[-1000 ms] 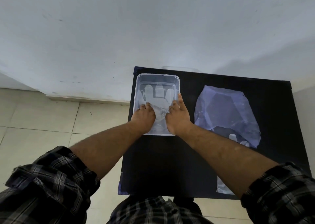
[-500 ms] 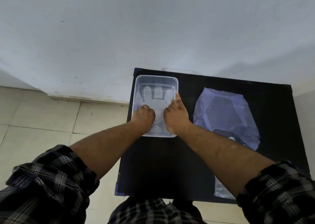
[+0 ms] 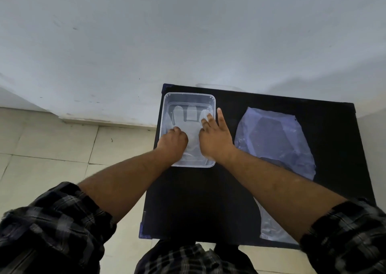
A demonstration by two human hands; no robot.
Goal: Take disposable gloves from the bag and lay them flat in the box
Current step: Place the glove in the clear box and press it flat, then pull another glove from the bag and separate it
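Note:
A clear plastic box (image 3: 189, 94) stands at the back left of a black table (image 3: 198, 200). A translucent disposable glove (image 3: 193, 127) lies flat inside it, fingers pointing away from me. My left hand (image 3: 172, 143) is in the box with curled fingers pressed on the glove's left side. My right hand (image 3: 216, 140) lies over the box's right side with fingers spread, its fingertips on the glove's right finger. A crumpled clear plastic bag (image 3: 273, 140) lies to the right of the box; my right forearm hides its near part.
A strip of clear plastic (image 3: 269, 230) lies near the table's front right edge. A white wall rises just behind the table. Tiled floor (image 3: 52, 148) drops off past the table's left edge, close beside the box.
My right hand has slid forward and its fingers have spread over the glove's fingers. My left hand has stayed on the glove's left side.

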